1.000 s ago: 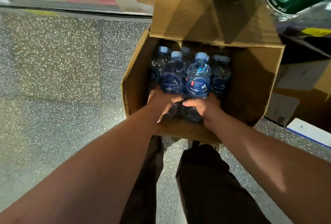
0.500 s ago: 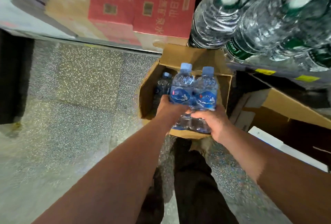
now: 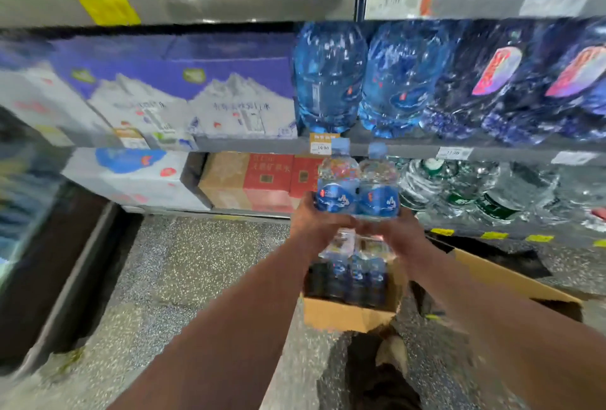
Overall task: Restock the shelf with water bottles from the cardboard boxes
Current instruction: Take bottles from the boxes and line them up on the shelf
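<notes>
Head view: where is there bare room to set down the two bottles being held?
The speckled floor lies bare between the cardboard box, the red cartons and the dark cabinet at left. The shelf above is crowded: purple cartons and blue jugs stand side by side.

The two small clear plastic water bottles (image 3: 337,186) I hold are glossy and smooth, with shiny blue film labels and pale-blue plastic caps. The brown cardboard box (image 3: 347,316) below is matt paperboard. The large blue translucent jugs (image 3: 329,78) are glossy plastic; the purple-and-white printed cartons (image 3: 183,94) look like smooth card. The grey speckled floor (image 3: 196,262) resembles polished stone.
</notes>
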The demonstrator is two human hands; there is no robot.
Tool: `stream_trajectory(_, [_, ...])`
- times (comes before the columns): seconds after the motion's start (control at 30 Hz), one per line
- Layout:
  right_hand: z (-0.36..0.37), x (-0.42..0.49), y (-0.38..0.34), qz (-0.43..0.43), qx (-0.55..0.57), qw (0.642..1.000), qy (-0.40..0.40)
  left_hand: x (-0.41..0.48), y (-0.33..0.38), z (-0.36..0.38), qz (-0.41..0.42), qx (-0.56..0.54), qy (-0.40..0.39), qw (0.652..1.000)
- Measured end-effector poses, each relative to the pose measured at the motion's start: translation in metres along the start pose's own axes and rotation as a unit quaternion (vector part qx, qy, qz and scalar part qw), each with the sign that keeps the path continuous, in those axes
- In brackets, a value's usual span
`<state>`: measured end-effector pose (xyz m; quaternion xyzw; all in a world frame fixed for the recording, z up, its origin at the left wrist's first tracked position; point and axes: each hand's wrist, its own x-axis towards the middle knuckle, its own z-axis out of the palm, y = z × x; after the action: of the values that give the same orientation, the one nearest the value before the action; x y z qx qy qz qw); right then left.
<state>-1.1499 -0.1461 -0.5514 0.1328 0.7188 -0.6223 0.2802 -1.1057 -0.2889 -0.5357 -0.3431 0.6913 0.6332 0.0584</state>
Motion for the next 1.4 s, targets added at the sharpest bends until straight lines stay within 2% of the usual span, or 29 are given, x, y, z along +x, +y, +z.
stream_trajectory(0.2, [0.000,-0.099,-0.126,-0.144,0.031,0.989,-0.015,-0.071,0.115,-0.035,0.153,-0.052,0.004,0.987])
stream_trajectory(0.27, [-0.006,-0.137,-0.161,-0.196,0.041,0.980,-0.022,-0.101,0.152,-0.041,0.198,-0.066,0.029,0.978])
stream_trajectory(0.53, [-0.025,-0.241,-0.250,-0.315,0.046,0.947,0.043,-0.201,0.250,-0.064,0.319,-0.028,0.041,0.947])
stream_trajectory(0.67, [-0.037,-0.277,-0.274,-0.338,0.059,0.939,0.025,-0.231,0.278,-0.067,0.354,-0.043,0.020,0.934])
stream_trajectory(1.03, [-0.061,-0.305,-0.320,-0.367,0.039,0.925,0.094,-0.254,0.332,-0.051,0.383,-0.043,-0.008,0.923])
stream_trajectory(1.4, [-0.094,-0.234,-0.382,-0.366,0.056,0.923,0.104,-0.199,0.400,-0.010,0.396,-0.024,0.000,0.918])
